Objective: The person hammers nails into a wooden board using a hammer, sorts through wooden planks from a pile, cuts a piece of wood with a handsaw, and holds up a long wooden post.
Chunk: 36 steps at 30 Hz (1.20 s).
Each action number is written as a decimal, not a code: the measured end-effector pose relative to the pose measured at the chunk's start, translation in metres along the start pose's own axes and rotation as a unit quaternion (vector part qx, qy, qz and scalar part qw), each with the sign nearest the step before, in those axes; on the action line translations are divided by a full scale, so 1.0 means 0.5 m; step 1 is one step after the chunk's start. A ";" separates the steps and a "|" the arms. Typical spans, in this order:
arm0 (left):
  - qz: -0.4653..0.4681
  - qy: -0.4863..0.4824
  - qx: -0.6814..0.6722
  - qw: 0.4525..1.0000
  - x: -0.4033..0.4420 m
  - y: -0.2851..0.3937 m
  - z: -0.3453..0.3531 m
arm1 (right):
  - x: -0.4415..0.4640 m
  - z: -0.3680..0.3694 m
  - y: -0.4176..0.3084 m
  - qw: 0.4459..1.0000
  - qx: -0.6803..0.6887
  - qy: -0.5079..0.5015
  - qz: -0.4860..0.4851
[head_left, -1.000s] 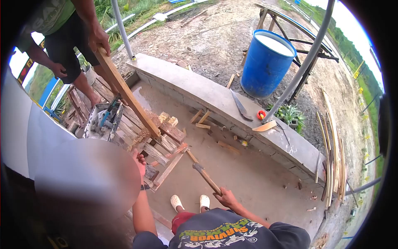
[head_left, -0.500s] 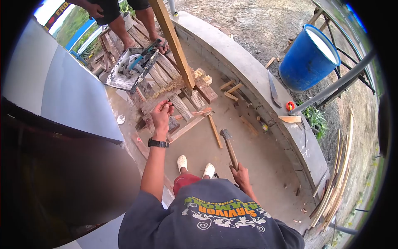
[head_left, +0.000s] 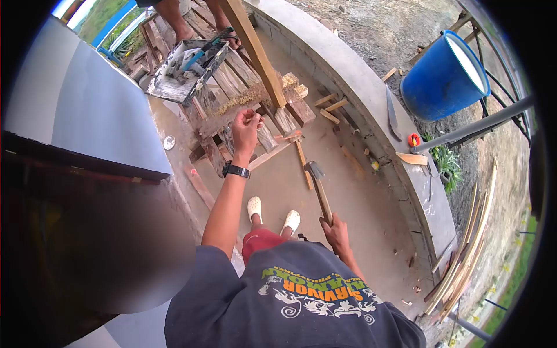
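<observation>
Weathered wood makes up the slatted platform (head_left: 227,83), and the tilted beam (head_left: 253,52) at its edge, upper end out of view, could slip towards the left hand (head_left: 246,131) if poorly seated. In front of the body, the hammer (head_left: 321,192) points away, its handle wrapped by the right hand (head_left: 336,233), where a slack grip might let it twist; the left fingertips look pinched together, on what I cannot tell. Shirt lettering (head_left: 310,287) reads SURVIVOR and, smaller, PHILIPPINES.
</observation>
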<state>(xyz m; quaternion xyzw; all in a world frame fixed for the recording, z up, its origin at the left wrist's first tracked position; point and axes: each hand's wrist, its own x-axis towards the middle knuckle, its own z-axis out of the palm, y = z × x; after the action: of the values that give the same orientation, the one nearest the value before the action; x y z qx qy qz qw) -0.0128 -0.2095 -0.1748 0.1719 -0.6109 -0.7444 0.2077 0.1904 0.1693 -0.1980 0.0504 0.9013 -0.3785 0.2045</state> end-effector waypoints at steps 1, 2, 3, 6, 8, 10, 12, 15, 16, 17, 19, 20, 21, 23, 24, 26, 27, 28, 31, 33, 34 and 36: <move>0.000 -0.007 -0.009 1.000 0.003 0.000 0.008 | 0.003 0.000 -0.004 1.000 0.001 -0.001 0.003; -0.001 -0.009 -0.026 1.000 0.004 -0.001 0.016 | 0.005 0.000 -0.008 1.000 0.004 -0.010 0.011; -0.004 -0.011 -0.023 1.000 0.008 0.000 0.021 | 0.005 0.002 -0.010 1.000 0.007 -0.018 0.019; 0.036 -0.027 0.054 0.998 0.034 -0.003 0.044 | 0.009 0.004 -0.016 1.000 0.012 -0.005 -0.016; 0.035 -0.031 0.031 0.998 0.050 -0.003 0.063 | 0.012 0.008 -0.018 1.000 0.018 -0.007 -0.014; 0.041 -0.028 0.066 0.997 0.056 0.003 0.076 | 0.017 0.009 -0.023 1.000 0.024 -0.007 -0.012; 0.044 -0.026 0.101 0.994 0.062 -0.008 0.086 | 0.011 0.000 -0.043 0.999 0.040 -0.011 -0.011; 0.089 -0.028 0.167 0.982 0.069 -0.023 0.083 | 0.008 -0.002 -0.057 0.998 0.050 -0.022 0.009; 0.154 -0.031 0.266 0.951 0.068 -0.029 0.078 | 0.009 0.004 -0.048 0.998 0.053 -0.023 0.015; 0.219 -0.033 0.359 0.907 0.065 -0.029 0.073 | 0.013 0.010 -0.039 0.998 0.057 -0.023 0.011; 0.254 -0.060 0.441 0.858 0.067 -0.023 0.059 | 0.017 0.021 -0.024 0.998 0.065 -0.025 0.009; 0.287 -0.081 0.517 0.802 0.063 -0.016 0.052 | 0.015 0.023 -0.021 0.998 0.068 -0.017 0.001; 0.287 -0.084 0.519 0.801 0.057 -0.008 0.046 | 0.017 0.026 -0.019 0.997 0.072 -0.009 -0.009; 0.349 -0.102 0.555 0.748 0.039 0.007 0.035 | 0.014 0.027 -0.019 0.997 0.075 -0.012 -0.005; 0.349 -0.106 0.558 0.746 0.037 0.015 0.037 | 0.015 0.027 -0.023 0.997 0.075 -0.013 -0.003; 0.374 -0.089 0.526 0.759 0.029 0.026 0.039 | 0.012 0.020 -0.039 0.996 0.088 -0.026 0.013; 0.371 -0.092 0.528 0.759 0.028 0.028 0.041 | 0.011 0.015 -0.049 0.995 0.094 -0.038 0.025; 0.355 -0.095 0.489 0.791 0.033 0.030 0.045 | 0.012 0.010 -0.059 0.994 0.093 -0.042 0.027; 0.257 -0.099 0.409 0.870 0.030 0.056 0.075 | 0.020 0.016 -0.077 0.990 0.118 -0.054 0.051; 0.139 -0.056 0.240 0.959 0.028 0.047 0.091 | 0.030 0.026 -0.082 0.987 0.153 -0.032 0.035; 0.166 -0.059 0.246 0.953 0.040 0.030 0.084 | 0.036 0.025 -0.088 0.986 0.157 -0.037 0.043; 0.235 -0.049 0.303 0.922 0.048 0.016 0.076 | 0.045 0.025 -0.102 0.985 0.167 -0.033 0.041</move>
<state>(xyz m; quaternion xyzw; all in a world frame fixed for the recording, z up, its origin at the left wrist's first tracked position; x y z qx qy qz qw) -0.0517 -0.1915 -0.1597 0.0415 -0.8398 -0.4608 0.2841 0.1615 0.1230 -0.1811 0.1085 0.8155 -0.5164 0.2378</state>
